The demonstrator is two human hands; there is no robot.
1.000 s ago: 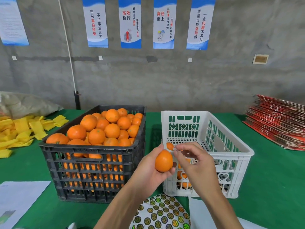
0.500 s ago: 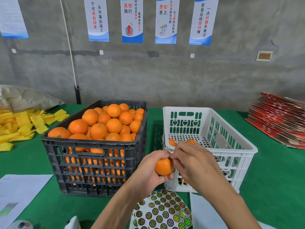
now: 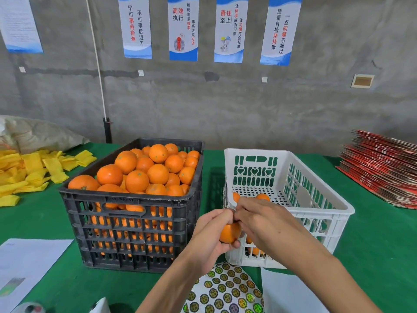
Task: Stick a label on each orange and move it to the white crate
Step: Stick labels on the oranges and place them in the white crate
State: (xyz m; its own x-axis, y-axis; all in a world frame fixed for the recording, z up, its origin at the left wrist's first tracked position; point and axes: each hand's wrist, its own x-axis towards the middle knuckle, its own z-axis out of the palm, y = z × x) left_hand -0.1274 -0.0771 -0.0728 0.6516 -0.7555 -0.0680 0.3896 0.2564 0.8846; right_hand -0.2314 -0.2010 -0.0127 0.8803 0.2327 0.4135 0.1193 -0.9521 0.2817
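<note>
I work at the green table, and I place everything by the black crate that stands on it. That crate is the biggest thing here, heaped above its rim with unlabelled oranges. Just to its right stands the white crate, nearly bare, with only a few oranges showing on its perforated floor and through its near wall. In front of the black crate's right corner, near my forearms, lies the sheet of round labels.

My left hand is curled round 1 orange, which it holds in the air in front of the gap between the 2 crates, against the white crate's near left corner. My right hand comes over the top of the fruit, its fingertips bunched tight on the upper side. I judge they are pressing a label down, though the label itself is hidden under them and I cannot tell whether they pinch anything.

So the sticking step is in hand. Next, I judge, the right fingers should smooth the label flat and lift off, and the left hand should carry the fruit over the white rim and set it down gently.

The orange is close to round, so it has no clear long axis; its stem end is covered, and I cannot tell which way it points.
</note>
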